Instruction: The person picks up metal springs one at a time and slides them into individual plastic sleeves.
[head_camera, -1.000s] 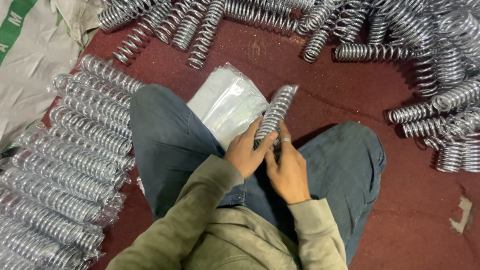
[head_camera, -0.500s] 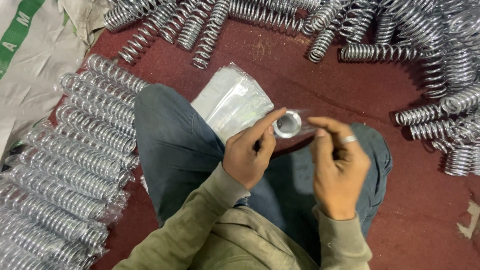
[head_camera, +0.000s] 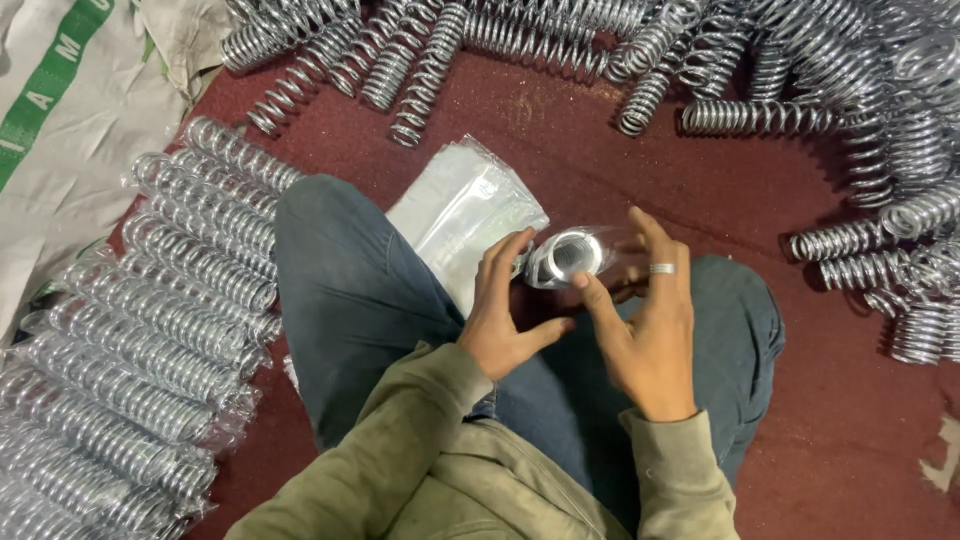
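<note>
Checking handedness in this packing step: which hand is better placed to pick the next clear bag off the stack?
Probably the left hand: it sits right beside the stack of clear bags, while the right hand is on the spring's far side.
</note>
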